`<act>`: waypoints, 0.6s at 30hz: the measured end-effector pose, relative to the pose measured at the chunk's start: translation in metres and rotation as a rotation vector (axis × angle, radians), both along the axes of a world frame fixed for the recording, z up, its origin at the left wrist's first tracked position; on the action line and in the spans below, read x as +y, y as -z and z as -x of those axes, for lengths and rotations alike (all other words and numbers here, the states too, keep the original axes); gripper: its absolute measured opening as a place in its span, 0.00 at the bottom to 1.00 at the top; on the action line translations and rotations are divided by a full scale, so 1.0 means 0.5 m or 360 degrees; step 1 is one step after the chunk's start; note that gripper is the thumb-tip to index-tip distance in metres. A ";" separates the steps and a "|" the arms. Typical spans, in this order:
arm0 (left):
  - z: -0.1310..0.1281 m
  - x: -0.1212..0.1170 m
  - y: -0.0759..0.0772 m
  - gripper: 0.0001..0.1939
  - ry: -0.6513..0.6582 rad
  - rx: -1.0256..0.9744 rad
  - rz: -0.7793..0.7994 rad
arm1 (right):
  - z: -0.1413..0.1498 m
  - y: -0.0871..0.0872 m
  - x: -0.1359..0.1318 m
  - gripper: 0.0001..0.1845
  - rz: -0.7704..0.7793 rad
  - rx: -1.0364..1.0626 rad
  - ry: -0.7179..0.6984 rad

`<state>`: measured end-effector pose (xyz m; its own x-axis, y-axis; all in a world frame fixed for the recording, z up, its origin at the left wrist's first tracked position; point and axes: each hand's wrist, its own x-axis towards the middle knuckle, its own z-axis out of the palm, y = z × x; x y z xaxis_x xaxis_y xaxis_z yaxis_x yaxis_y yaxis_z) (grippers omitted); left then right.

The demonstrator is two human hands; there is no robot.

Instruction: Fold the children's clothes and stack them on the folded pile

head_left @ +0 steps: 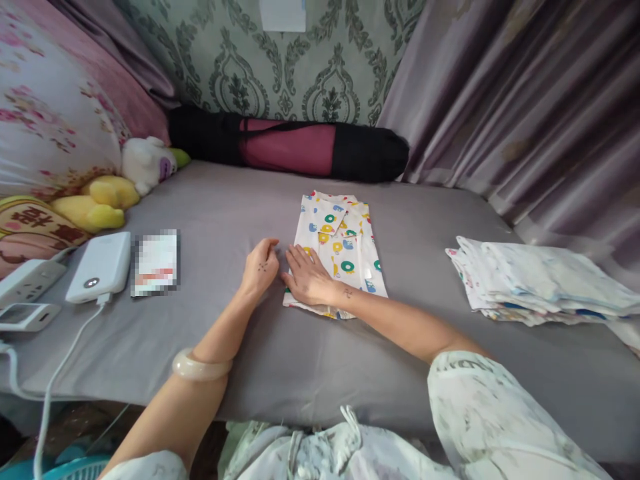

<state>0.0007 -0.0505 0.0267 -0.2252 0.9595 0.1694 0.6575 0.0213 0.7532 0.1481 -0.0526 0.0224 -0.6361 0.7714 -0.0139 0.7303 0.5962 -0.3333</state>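
A small white garment (pixel 345 250) with colourful animal and ring prints lies on the grey sheet in front of me, its sides folded inward over the middle. My right hand (pixel 309 277) rests flat on its left part with the fingers stretched out. Just left of the cloth is my left hand (pixel 261 268), curled in a loose fist beside the right fingertips and apart from the garment. Nothing shows in the left hand, though its palm side is hidden.
To the right is a stack of folded white clothes (pixel 540 280). A white power bank (pixel 100 267) with a cable, a power strip (pixel 30 280) and a blurred packet (pixel 156 263) lie left. Plush toys (pixel 147 163) and a long black-and-maroon bag (pixel 290 148) line the back.
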 end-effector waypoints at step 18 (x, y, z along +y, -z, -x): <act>-0.029 -0.024 0.021 0.23 0.0978 0.0616 -0.0040 | -0.162 0.036 0.202 0.34 -0.0137 -0.0138 0.0734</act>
